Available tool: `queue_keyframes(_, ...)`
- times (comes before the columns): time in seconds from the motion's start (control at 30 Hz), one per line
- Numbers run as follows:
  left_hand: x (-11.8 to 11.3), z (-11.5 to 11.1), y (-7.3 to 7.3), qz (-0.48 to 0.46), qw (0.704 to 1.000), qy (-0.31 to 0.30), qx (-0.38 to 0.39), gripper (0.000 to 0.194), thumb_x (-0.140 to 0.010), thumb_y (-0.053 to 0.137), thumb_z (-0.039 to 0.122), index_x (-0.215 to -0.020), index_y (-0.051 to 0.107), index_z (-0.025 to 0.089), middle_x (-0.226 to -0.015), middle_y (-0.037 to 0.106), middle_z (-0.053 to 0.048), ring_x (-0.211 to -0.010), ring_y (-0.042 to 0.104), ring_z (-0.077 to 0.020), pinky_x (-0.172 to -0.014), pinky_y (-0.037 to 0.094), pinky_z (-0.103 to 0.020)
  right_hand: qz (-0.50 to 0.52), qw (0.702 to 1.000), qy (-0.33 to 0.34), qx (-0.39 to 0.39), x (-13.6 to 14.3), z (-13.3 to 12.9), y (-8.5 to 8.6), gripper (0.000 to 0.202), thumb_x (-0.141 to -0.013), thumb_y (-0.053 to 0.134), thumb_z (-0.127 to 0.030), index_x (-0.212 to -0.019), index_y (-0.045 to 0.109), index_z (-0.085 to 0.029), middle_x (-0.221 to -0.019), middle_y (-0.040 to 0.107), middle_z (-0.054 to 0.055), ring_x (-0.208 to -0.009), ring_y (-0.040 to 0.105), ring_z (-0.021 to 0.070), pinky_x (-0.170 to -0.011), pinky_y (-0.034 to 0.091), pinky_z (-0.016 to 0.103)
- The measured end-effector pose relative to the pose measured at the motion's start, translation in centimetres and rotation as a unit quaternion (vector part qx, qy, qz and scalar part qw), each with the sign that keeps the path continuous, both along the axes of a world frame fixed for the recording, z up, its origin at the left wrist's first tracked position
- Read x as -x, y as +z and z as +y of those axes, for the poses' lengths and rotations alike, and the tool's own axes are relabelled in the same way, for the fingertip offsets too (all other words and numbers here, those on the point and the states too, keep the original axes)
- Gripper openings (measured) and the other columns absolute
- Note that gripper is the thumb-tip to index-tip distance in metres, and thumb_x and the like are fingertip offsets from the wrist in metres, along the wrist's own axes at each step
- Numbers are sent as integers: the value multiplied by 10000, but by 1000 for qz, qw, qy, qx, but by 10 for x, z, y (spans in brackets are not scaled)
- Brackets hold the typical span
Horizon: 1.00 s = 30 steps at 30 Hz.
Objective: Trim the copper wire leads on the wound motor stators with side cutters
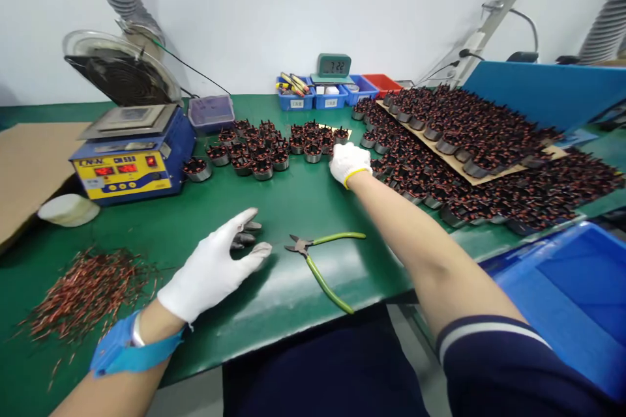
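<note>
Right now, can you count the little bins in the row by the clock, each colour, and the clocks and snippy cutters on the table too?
Blue bins: 3
Red bin: 1
Clock: 1
Green-handled cutters: 1
Total: 6

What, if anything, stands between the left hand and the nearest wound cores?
Nothing visible: only green tabletop lies between the left hand and the wound cores. The pliers lie to that hand's right, off the direct line.
</note>
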<state>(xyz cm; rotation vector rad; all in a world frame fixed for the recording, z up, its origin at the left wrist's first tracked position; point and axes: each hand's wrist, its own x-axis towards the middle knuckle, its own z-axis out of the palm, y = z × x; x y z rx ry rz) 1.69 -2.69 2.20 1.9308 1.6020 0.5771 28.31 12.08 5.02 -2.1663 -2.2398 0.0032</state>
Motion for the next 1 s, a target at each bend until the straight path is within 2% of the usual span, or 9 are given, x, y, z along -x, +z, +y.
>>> queue_keyframes(0.17,-6,-12,11,34,995,70,-64,1079,-606,737,633,-1487,218,290,-1355,527,-97,-1009,641,-296,-837,574,-438,18,986,167,-23,36,-82,5,365,-927,399,-498,-1192,534,-286,-1136,563,76,-959,570,238,-794,439,367)
queue_keyframes(0.27,-6,-18,16,82,994,20,-67,1175,-551,755,637,-1497,185,238,-1367,497,-125,-1029,626,-338,-847,563,-438,36,938,345,-22,65,-131,-1,291,-917,438,-439,-1088,578,-250,-989,579,76,-808,578,232,-676,452,370)
queue_keyframes(0.43,-7,-17,9,93,982,-155,-52,668,-677,706,522,-1257,533,241,-1231,610,-50,-1069,617,-269,-913,517,-354,100,907,410,2,65,-167,-20,305,-872,533,-353,-1144,584,-226,-986,630,60,-833,602,227,-728,483,389)
queue_keyframes(0.53,-11,-18,1,77,978,-190,-21,414,-735,649,427,-1109,614,252,-1078,672,-15,-924,654,-212,-812,531,-320,192,920,327,-96,17,-170,-33,452,-856,573,-422,-1242,536,-191,-1171,623,90,-1069,575,226,-920,466,360)
queue_keyframes(0.63,-16,-21,-3,80,984,-159,-31,418,-725,643,408,-1111,606,253,-1018,682,-10,-837,662,-204,-754,536,-335,154,962,68,-216,-43,-166,-48,458,-891,521,-441,-1231,550,-135,-1218,596,158,-1115,559,274,-962,451,417)
queue_keyframes(0.73,-17,-23,-3,70,988,-116,-69,431,-726,654,429,-1105,600,230,-999,687,-33,-833,673,-220,-750,546,-355,33,982,-72,-173,-82,-158,-60,518,-888,485,-488,-1229,571,-108,-1250,571,211,-1114,539,381,-894,458,533)
queue_keyframes(0.8,-16,-23,-2,44,990,-92,-100,449,-716,677,424,-1102,591,210,-991,694,-50,-844,683,-230,-776,554,-366,17,988,-64,-139,-91,-153,-63,535,-880,483,-503,-1232,582,-111,-1246,581,212,-1119,532,397,-904,444,560)
queue_keyframes(0.9,-14,-22,-1,-11,992,-56,-112,485,-706,707,405,-1126,572,205,-996,710,-60,-868,697,-244,-816,569,-384,134,985,0,-107,-90,-150,-61,496,-896,471,-473,-1253,579,-146,-1226,625,154,-1135,558,315,-968,446,479)
queue_keyframes(1.0,-11,-21,-2,-61,992,-11,-109,506,-692,729,403,-1136,572,220,-1010,720,-55,-899,703,-255,-850,581,-395,231,968,-2,-102,-86,-152,-57,478,-904,465,-450,-1260,580,-154,-1190,654,125,-1101,600,264,-968,467,418)
